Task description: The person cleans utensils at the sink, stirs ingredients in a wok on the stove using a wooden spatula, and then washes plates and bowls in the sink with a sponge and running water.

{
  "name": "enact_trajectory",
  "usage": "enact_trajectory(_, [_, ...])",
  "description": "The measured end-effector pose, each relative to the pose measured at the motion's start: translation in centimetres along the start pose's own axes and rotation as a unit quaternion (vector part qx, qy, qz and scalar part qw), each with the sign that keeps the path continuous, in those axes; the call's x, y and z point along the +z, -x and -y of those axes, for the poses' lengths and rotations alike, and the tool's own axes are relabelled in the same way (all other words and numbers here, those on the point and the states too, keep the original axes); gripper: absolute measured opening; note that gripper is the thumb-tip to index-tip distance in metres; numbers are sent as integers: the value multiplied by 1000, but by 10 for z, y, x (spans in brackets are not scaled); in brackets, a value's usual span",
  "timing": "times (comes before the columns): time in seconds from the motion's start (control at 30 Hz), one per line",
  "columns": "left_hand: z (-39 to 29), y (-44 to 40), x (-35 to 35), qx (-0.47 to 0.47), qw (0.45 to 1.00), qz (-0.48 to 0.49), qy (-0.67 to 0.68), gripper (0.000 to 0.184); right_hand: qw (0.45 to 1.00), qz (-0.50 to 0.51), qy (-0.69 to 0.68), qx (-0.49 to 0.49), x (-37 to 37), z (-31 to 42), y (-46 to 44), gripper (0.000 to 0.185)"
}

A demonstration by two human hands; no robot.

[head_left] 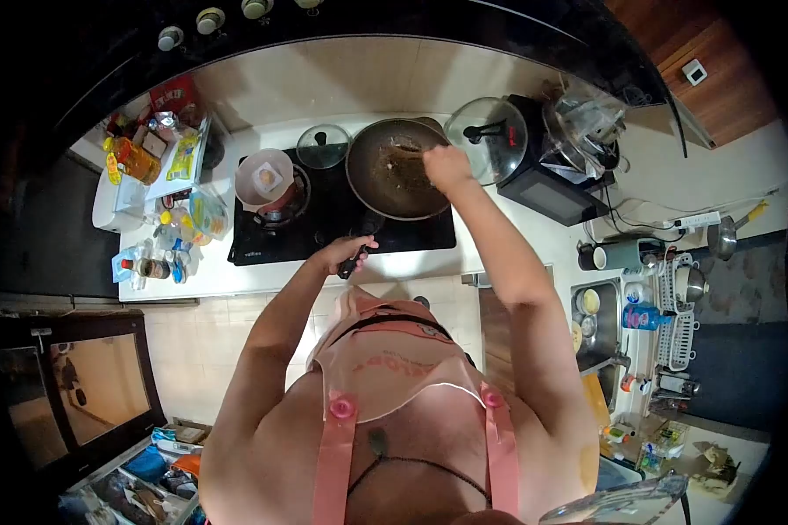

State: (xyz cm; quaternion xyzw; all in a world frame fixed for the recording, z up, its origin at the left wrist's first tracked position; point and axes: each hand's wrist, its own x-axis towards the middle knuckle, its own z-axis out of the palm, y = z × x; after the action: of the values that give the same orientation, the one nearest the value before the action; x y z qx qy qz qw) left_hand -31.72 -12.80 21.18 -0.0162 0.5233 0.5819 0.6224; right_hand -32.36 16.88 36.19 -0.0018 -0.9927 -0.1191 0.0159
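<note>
Eyewear, apparently: one clear lens, at the lower right, nearest the camera. Next to it in depth, one pink apron, worn by the person.

Frying pan, one: deep, round, dark inside, with small scraps or residue on the base. Located at the right part of the black cooktop, toward its back right corner. Long black handle, pointing to the front edge and reaching past it. Handling, as judged: rigid, fairly heavy at the bowl end, inner face likely slick, metal possibly hot; best held by the handle, well clear of the rim.

Left hand: fingers wrapped round the handle. Right hand: above the right rim, fingers closed on what seems a slim brown utensil; its far end is unclear.

Surroundings: small glass lid, at the cooktop's back edge, close by the pan's left side. Pink pot, cooktop's left side, pale item within. Large glass lid, on the table right of the cooktop; leaning or flat, cannot tell. Black appliance beyond. Bottles, table's left end. Obstructions: both lids limit sideways movement of the pan.
</note>
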Motion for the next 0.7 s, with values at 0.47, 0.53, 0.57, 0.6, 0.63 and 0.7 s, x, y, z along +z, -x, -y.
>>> enact_trajectory(0.47, [1,-9,-5,-27,999,13,26,49,987,68,50,-135,-16,-40,87,14])
enact_trajectory(0.53, [-2,-11,-4,-29,999,9,24,48,988,68,37,-136,-29,-31,102,14])
enact_trajectory(0.57, [-3,-10,-2,-29,999,5,25,48,987,65,24,-144,-36,-26,107,14])
enact_trajectory(0.6, [-4,-10,0,-29,999,1,26,47,986,62,10,-151,-41,-22,110,14])
enact_trajectory(0.63, [-4,-9,0,-27,999,6,27,47,985,59,-3,-159,-45,-17,113,14])
enact_trajectory(0.7, [-5,-8,-2,-24,999,15,29,48,987,43,-41,-148,-47,-6,115,15])
